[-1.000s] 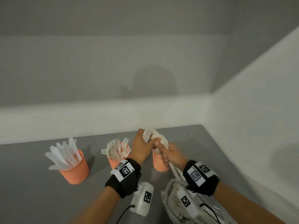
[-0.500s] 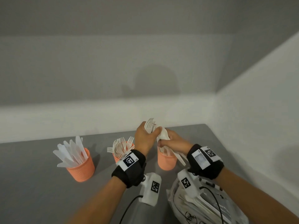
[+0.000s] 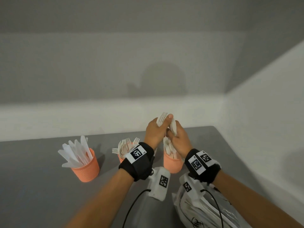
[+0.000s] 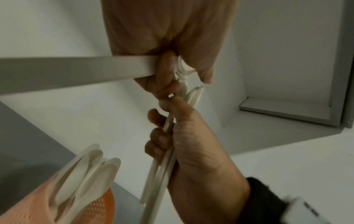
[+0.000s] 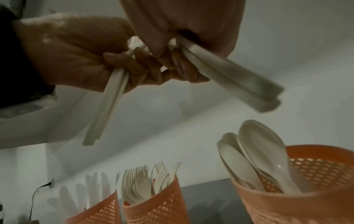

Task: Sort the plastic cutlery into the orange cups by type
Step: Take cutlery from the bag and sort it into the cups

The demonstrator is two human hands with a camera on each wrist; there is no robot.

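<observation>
While poised knuckle to knuckle above the spoon cup (image 3: 172, 163), gripped two separate bundles of white plastic cutlery: forks (image 3: 162, 118), tines up, clenched in the left hand (image 3: 155, 130); spoons (image 3: 173, 127), bowls up, clasped in the right hand (image 3: 178, 140). Caught, by all appearances, midway through splitting a mixed handful by type, with the handles angled down and apart in the right wrist view. Lined up the sorted stock along the grey table (image 3: 32, 186): knife cup (image 3: 86, 168) at far left, fork cup (image 3: 121, 159) in the middle, partly hidden behind the left wrist, and the spoon cup directly under the hands. Left more cutlery unsorted in a clear bag (image 3: 205, 209) beside the right forearm. Judged well along, though not finished. Called next for lowering the spoons handle-first into the cup below, then carrying the forks a short way left to the middle cup, minding the tines already fanned out there and the light cups, likely easy to tip.
</observation>
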